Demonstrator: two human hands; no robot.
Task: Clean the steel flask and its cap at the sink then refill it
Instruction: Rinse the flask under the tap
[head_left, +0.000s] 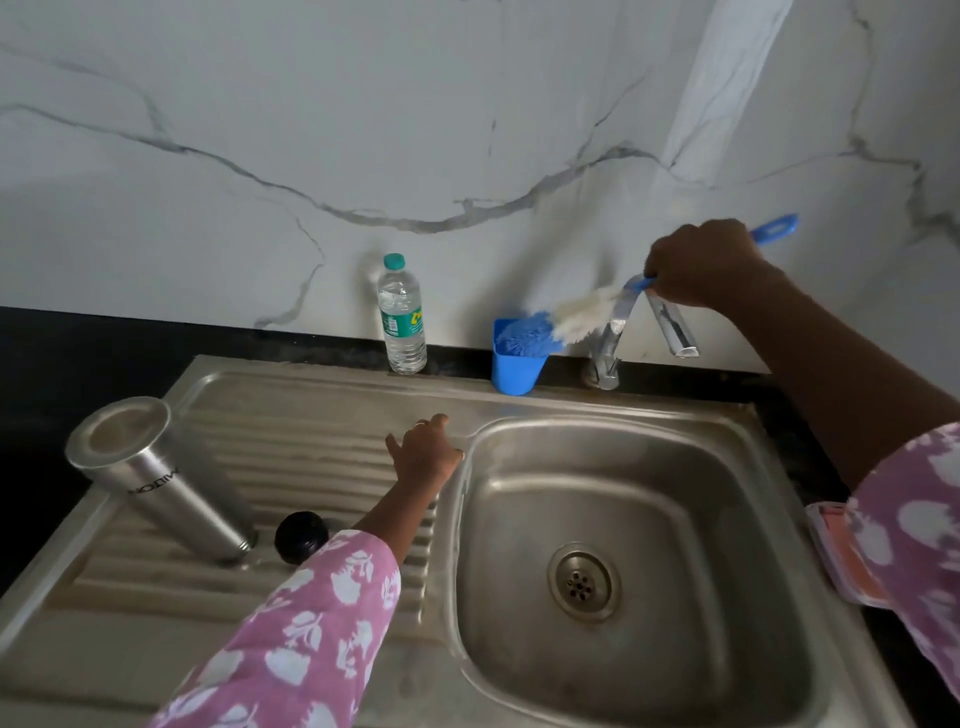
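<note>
Steel flask (161, 480) stands inverted on the ribbed drainboard (311, 447), mouth down, its base toward the camera, leaning in the wide-angle view. Brand lettering on its side reads upside down. Black cap (301, 537) sits just beside the flask's mouth end, apart from it by a thin gap; the left sleeve (291, 639) covers part of the cap's near edge.

Left hand (426, 452) lies well beyond the cap, on the ridge between drainboard and sink basin (623, 519). Fingers spread loosely, palm down, gripping nothing; fingertips (441, 418) point toward the back rim. Forearm runs diagonally from the lower left.

Basin holds nothing but the drain strainer (583, 583); open room all through it, and bare ribbing between the left fingers and the flask.

Right hand (706, 265) is raised above the tap (610, 338), closed in a fist round the blue handle of a bottle brush (576, 314). Handle's looped end sticks out past the knuckles toward the wall; white bristles slope down from the fingers to a blue cup (519, 371) on the back ledge, where blue bristles show at the rim. Whether those belong to the same brush I cannot tell. Tap lever (672, 325) hangs just beneath the fist.

Plastic water bottle (400, 314), teal-capped, stands upright against the marble wall (363, 104), beyond the left fingertips and clear of them.
</note>
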